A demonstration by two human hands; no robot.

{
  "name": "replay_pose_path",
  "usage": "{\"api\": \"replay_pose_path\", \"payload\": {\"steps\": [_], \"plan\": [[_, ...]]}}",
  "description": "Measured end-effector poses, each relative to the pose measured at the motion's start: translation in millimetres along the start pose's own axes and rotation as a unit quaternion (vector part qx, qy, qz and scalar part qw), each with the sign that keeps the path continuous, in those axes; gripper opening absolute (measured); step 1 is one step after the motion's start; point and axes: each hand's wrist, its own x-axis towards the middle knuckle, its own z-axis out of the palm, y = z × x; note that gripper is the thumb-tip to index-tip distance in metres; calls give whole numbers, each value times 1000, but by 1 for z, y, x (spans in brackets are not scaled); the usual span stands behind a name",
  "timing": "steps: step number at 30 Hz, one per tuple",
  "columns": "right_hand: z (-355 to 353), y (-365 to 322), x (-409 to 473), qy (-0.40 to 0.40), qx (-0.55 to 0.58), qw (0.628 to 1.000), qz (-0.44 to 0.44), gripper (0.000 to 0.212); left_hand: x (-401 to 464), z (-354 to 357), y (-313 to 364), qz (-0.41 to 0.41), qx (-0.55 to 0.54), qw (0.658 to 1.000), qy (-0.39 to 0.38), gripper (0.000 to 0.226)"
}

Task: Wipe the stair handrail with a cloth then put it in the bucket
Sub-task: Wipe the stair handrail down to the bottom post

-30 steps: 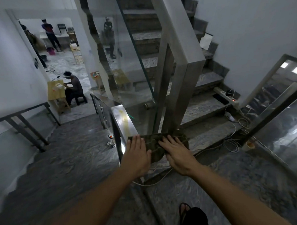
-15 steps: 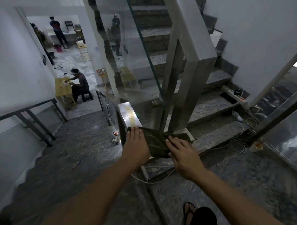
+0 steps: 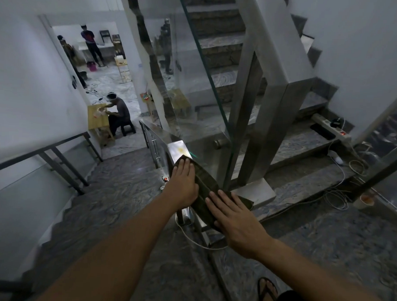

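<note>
A dark green cloth [image 3: 205, 184] lies spread over the top of the steel stair handrail [image 3: 178, 149] at the landing. My left hand [image 3: 183, 181] presses flat on the cloth's upper end, fingers pointing up the rail. My right hand [image 3: 234, 217] lies flat on the cloth's lower end, fingers apart. The shiny bare rail shows just beyond my left fingertips. No bucket close to me; a small pink one [image 3: 92, 67] stands far off in the room below.
Stairs drop away on the left and rise behind a glass panel [image 3: 204, 87] and steel post [image 3: 270, 121]. A power strip [image 3: 331, 130] and white cables [image 3: 340, 191] lie on the steps at right, near a cup [image 3: 365, 199]. People sit and stand in the lower room.
Both hands have slid the cloth along the rail: the left hand has moved forward onto the rail, the right has drawn back, and the cloth now lies lengthwise instead of crosswise.
</note>
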Motion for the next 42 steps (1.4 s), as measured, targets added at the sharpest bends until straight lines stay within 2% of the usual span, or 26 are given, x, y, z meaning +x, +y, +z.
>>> {"api": "replay_pose_path", "payload": {"steps": [4,10,13,17,23,25,29,31,35,39,42], "plan": [[3,-23,17,7,7,999,49,51,18,-10,-15,42,10,999,-27,65],[9,-47,52,3,30,991,130,52,49,-16,-36,80,30,996,-21,64],[8,-47,68,5,39,990,135,55,61,-20,-45,90,32,995,-9,63],[1,-42,87,-20,112,986,122,58,75,-23,-57,90,21,996,0,62],[-5,-37,113,-38,146,980,127,64,95,-24,-70,72,3,997,36,73],[-5,-34,123,-39,149,979,133,64,102,-29,-72,48,-47,997,40,68],[-8,-31,138,-44,152,979,131,62,115,-31,-78,20,-128,991,45,34],[-8,-31,136,-43,142,981,128,62,113,-27,-78,14,-148,987,59,28],[-7,-35,120,-52,113,986,112,65,92,-15,-79,18,-169,982,83,54],[-7,-38,91,-54,89,992,75,67,56,-2,-73,5,-169,983,71,59],[-4,-33,54,-28,59,998,17,63,19,15,-57,28,-184,979,85,67]]}}
